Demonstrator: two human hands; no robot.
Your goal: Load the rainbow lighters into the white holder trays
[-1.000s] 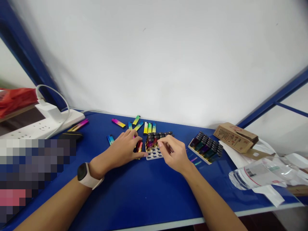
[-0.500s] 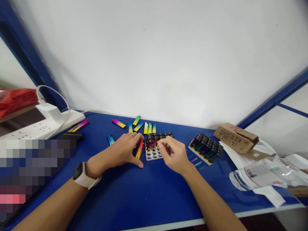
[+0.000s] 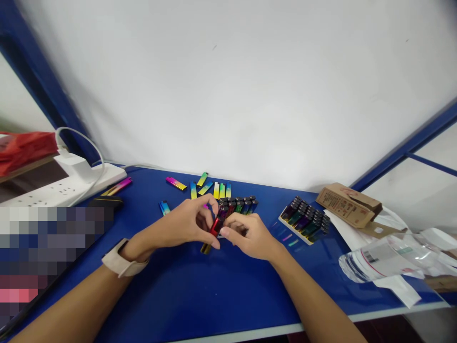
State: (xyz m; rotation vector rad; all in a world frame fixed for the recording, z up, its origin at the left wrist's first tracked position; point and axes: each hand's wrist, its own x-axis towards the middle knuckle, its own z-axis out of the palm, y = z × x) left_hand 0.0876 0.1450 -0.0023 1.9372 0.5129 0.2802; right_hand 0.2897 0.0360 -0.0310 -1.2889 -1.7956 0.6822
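Two bare hands are brought nearly together over the blue table (image 3: 221, 300), about the middle of its far half. Left hand (image 3: 194, 223): wrist slightly bent, index finger arched on the far side, thumb stretched along the near side; a red-and-gold lighter (image 3: 216, 227) is pinched between thumb and fingers, tilted, dark top toward far right, gold end toward near left. A pale watch strap (image 3: 119, 259) is worn on that wrist. Right hand (image 3: 252, 234): fingers curled, thumb and index set close to the lighter's upper end; whether it is gripped there too cannot be told.

Just beyond, black-topped lighters (image 3: 238, 206) are stood in rows. A second, fuller rack (image 3: 293, 232) is placed to the right. Loose lighters (image 3: 203, 179) are scattered on the far left.

Against half a second ago: the red-and-gold lighter, then laid flat left of the rows, is now raised and shifted nearer; the left hand's spread is narrowed; the right hand is moved left and nearer.
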